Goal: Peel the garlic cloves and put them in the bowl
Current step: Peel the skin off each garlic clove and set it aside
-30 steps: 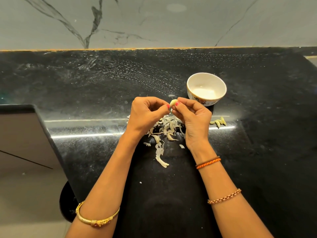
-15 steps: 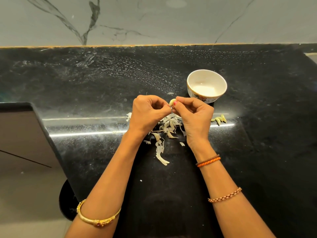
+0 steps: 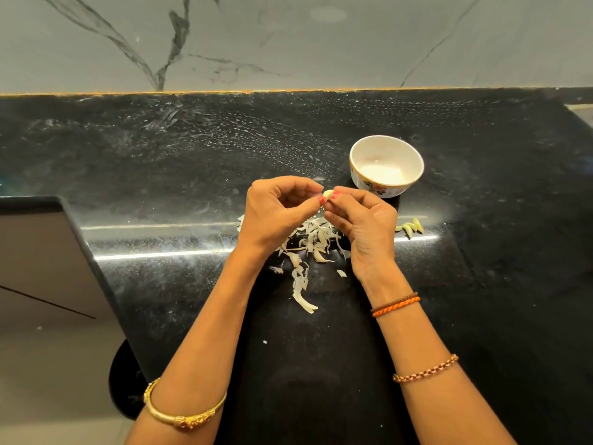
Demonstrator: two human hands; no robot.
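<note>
your left hand (image 3: pixel 278 211) and right hand (image 3: pixel 364 220) both pinch one garlic clove (image 3: pixel 328 194) at the fingertips, above the heap of skins (image 3: pixel 313 242). the fingers hide most of the clove, so its long axis can't be told. the bowl (image 3: pixel 386 166) stands near, on the black speckled counter (image 3: pixel 192 162) below a marble wall (image 3: pixel 288 43).

Gold bangle (image 3: pixel 184 412) left; thread bands (image 3: pixel 396 304), bead chain (image 3: pixel 425 369) right (red nails).
</note>
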